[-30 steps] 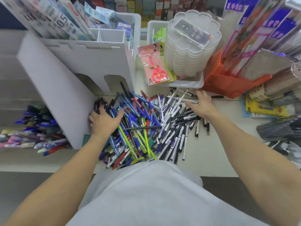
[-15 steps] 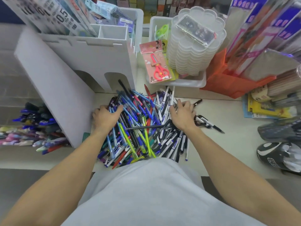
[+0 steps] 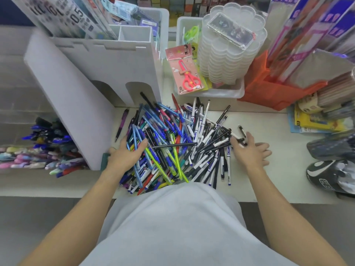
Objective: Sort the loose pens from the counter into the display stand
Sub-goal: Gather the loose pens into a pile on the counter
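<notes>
A big heap of loose pens point(image 3: 172, 143), blue, black, white, red and yellow-green, lies on the white counter point(image 3: 269, 181) in front of me. The white display stand point(image 3: 107, 60) rises at the back left, and its stepped tiers point(image 3: 48, 143) to the left hold sorted pens. My left hand point(image 3: 125, 155) lies on the heap's left side, fingers spread among blue pens. At the heap's right edge my right hand point(image 3: 249, 151) is flat with fingers apart, its fingertips touching black pens. One purple pen point(image 3: 122, 124) lies alone beside the stand.
A white tray point(image 3: 226, 93) behind the heap holds stacked clear containers point(image 3: 230, 50) and a pack of red scissors point(image 3: 185, 72). An orange bin point(image 3: 269, 89) stands at the back right. Yellow booklets point(image 3: 315, 121) and black bagged goods point(image 3: 330, 173) crowd the right edge.
My right hand came from the far right of the heap toward me, sweeping scattered black and white pens inward. My left hand slid nearer along the left side. The heap is tighter.
</notes>
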`<move>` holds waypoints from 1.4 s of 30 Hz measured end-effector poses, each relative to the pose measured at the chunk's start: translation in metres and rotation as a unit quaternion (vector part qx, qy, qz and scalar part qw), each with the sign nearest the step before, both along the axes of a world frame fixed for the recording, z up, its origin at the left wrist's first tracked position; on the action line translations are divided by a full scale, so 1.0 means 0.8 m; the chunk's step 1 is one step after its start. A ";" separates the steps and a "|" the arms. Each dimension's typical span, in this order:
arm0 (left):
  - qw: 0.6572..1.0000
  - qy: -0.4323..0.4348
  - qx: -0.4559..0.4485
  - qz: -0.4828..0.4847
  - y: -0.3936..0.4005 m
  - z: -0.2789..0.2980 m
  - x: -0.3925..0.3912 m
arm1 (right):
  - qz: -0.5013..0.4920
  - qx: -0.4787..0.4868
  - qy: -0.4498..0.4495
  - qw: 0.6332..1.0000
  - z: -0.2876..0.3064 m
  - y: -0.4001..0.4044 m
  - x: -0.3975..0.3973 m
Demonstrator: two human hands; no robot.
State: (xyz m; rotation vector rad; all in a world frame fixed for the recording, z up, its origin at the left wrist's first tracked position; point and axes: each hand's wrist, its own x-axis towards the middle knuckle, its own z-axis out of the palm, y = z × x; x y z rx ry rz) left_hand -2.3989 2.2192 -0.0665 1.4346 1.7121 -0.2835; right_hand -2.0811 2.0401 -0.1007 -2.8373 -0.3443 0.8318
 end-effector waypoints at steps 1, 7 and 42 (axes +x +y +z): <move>1.000 -0.011 -0.004 0.005 -0.004 0.001 0.001 | 0.005 0.008 0.001 1.000 -0.004 0.001 -0.014; 1.000 -0.014 -0.007 0.019 -0.019 -0.002 0.032 | 0.015 0.122 0.058 0.991 0.010 0.035 -0.099; 0.953 0.058 -0.063 -0.289 0.000 0.015 0.003 | 0.115 0.068 0.247 0.960 0.041 0.049 -0.132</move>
